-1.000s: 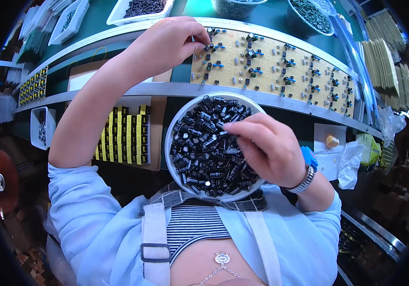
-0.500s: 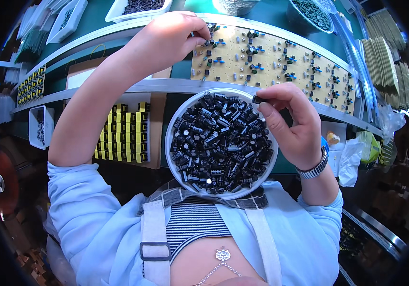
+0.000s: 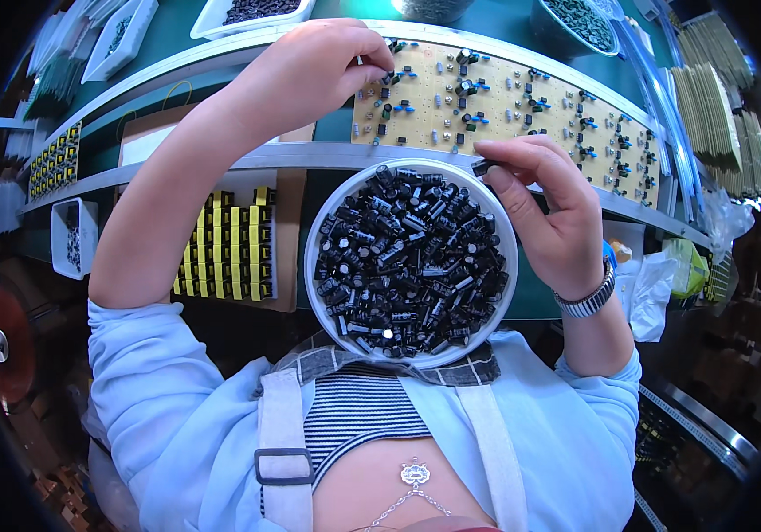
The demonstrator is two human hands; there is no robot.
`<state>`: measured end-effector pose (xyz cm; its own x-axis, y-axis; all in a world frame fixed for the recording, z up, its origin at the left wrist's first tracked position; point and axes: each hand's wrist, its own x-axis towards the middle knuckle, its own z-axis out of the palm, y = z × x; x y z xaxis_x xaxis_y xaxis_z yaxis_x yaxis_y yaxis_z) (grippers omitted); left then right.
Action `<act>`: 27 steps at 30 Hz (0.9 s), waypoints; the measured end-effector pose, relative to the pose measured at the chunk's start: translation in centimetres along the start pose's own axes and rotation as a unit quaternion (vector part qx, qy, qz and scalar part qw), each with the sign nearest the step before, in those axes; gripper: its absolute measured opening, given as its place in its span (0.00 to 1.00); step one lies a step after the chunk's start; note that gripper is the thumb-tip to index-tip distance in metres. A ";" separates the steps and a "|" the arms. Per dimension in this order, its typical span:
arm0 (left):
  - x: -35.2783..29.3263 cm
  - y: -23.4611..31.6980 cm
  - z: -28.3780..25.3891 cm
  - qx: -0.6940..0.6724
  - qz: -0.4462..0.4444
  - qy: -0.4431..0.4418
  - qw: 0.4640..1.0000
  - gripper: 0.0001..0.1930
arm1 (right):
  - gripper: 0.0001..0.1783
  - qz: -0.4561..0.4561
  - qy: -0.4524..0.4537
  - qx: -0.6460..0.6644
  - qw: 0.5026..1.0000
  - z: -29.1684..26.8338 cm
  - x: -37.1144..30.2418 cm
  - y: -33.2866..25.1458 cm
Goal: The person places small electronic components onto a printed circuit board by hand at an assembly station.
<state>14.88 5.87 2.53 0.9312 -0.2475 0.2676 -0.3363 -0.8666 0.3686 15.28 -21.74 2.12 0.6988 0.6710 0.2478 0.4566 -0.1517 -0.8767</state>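
My left hand (image 3: 338, 64) reaches over the left end of a tan circuit board (image 3: 441, 105). Its thumb and forefinger close on a small black capacitor (image 3: 388, 79) at the board, partly hidden by the fingertips. A white round tub (image 3: 311, 266) full of loose black cylindrical capacitors (image 3: 411, 257) sits against my body. Above the tub's right rim, my right hand (image 3: 545, 204) pinches one black capacitor (image 3: 482, 167) between thumb and fingers. The board carries rows of black, green and blue parts.
Metal rails (image 3: 345, 155) run along the board's near and far edges. Left of the tub stands a block of yellow-and-black components (image 3: 225, 253). Trays and a bowl of small parts (image 3: 580, 25) line the back. Plastic bags (image 3: 653, 288) lie at the right.
My right hand has shifted slightly, and the capacitor in it has tilted. The left hand stays at almost the same place on the board.
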 end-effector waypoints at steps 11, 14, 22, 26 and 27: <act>-0.6 -0.7 0.4 0.030 0.037 0.035 0.998 0.06 | 0.12 -0.023 0.038 0.000 0.999 0.4 0.3 0.8; -0.3 -0.5 0.3 0.054 0.042 0.029 0.997 0.06 | 0.13 -0.004 0.023 0.007 1.000 0.1 0.3 0.8; 0.1 1.2 -0.1 0.068 -0.027 -0.005 0.997 0.06 | 0.14 0.031 -0.001 0.008 0.999 -0.4 0.7 1.3; 0.4 -0.8 1.3 0.059 0.063 0.047 0.995 0.05 | 0.14 0.019 0.000 -0.003 1.000 -0.4 1.0 1.3; 0.5 -0.7 1.2 0.057 0.064 0.045 0.995 0.05 | 0.14 0.022 0.002 -0.002 1.000 -0.4 1.0 1.5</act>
<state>15.71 5.80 1.32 0.8636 -0.3245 0.3858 -0.4290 -0.8750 0.2245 16.82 -21.59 1.23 0.7205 0.6608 0.2102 0.4276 -0.1846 -0.8849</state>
